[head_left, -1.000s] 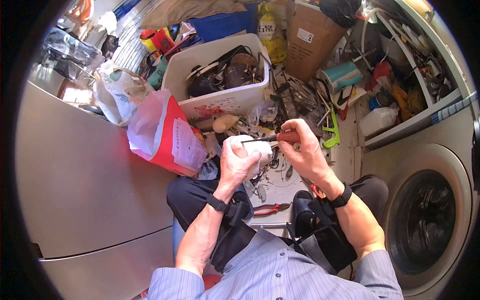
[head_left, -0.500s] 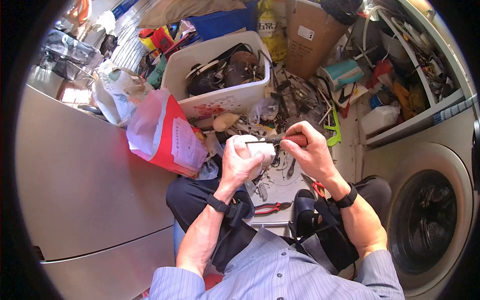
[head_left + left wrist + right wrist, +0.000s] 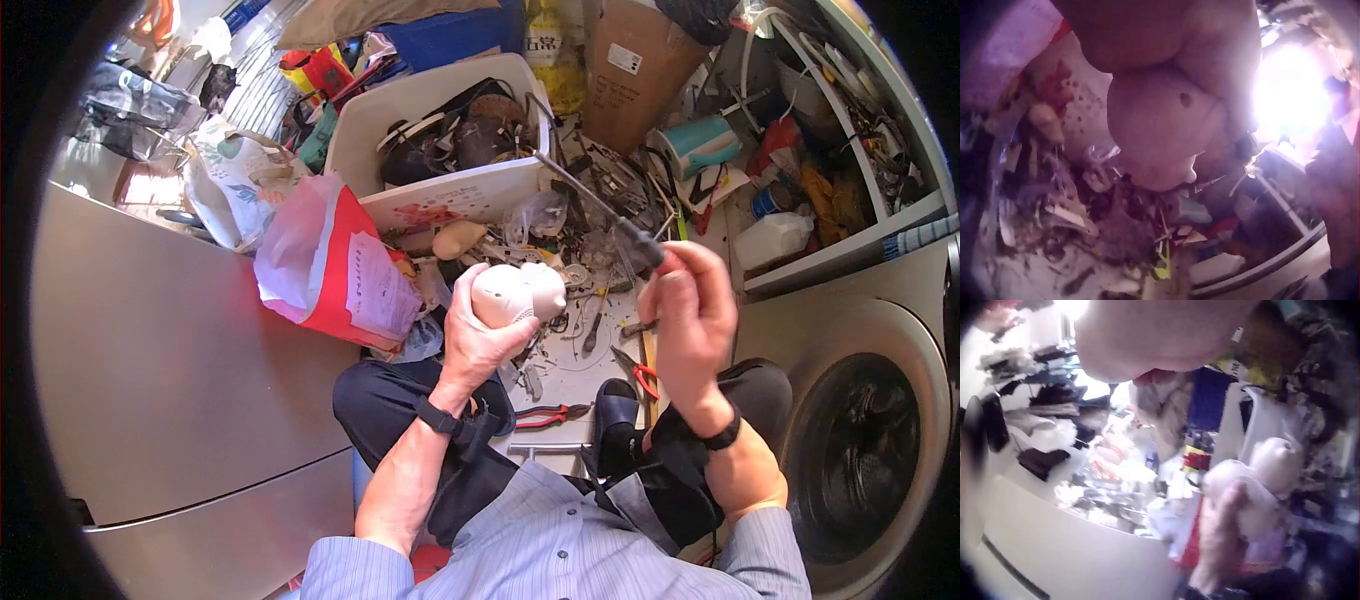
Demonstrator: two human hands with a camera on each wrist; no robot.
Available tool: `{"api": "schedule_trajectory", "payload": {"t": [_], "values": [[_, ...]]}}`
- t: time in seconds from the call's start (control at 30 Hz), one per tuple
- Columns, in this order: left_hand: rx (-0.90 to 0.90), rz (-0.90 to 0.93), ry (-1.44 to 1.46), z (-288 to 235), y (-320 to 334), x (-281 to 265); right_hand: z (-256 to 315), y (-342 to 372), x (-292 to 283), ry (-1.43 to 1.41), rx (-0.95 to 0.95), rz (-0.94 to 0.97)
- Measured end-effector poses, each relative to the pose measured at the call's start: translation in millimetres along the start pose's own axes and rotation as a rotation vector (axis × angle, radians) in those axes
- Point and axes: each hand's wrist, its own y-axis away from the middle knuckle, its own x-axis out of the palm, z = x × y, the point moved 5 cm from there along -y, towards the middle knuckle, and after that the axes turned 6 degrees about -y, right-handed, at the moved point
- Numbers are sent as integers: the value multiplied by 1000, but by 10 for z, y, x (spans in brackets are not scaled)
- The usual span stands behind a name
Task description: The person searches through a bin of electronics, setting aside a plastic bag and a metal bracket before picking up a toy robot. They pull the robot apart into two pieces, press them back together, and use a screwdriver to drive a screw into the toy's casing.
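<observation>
A white rounded plastic object (image 3: 503, 297) with a smaller knob-like end is gripped by my left hand (image 3: 474, 335), thumb along its lower side. In the left wrist view the white object (image 3: 1154, 125) shows a small dark hole. My right hand (image 3: 693, 325) holds a screwdriver (image 3: 625, 228) by its red handle, the long shaft pointing up and left, apart from the white object. The right wrist view shows the white object (image 3: 1244, 487) in my left hand (image 3: 1218, 540); the screwdriver cannot be made out there.
Red-handled pliers (image 3: 550, 416) lie on the floor between the feet, with another red-handled tool (image 3: 640, 372) to their right. A white bin (image 3: 455, 188) of parts stands ahead, a red bag (image 3: 340, 270) at left, a washing machine (image 3: 850, 430) at right. Loose scraps litter the floor.
My right hand has moved right with the screwdriver, whose shaft has left the white object and swung from roughly level to pointing up-left. The white object has turned in my left hand.
</observation>
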Motion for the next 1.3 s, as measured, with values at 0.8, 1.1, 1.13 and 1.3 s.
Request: {"api": "schedule_trajectory", "payload": {"t": [0.8, 1.1, 1.13, 1.3], "values": [[548, -185, -805, -324, 113, 63, -690, 538, 290, 719, 243, 555], [387, -125, -595, -322, 9, 125, -955, 480, 206, 675, 242, 645], [234, -142, -534, -305, 30, 72, -832, 252, 150, 550, 121, 490], [-27, 58, -111, -67, 27, 169, -947, -217, -235, 593, 267, 184]]}}
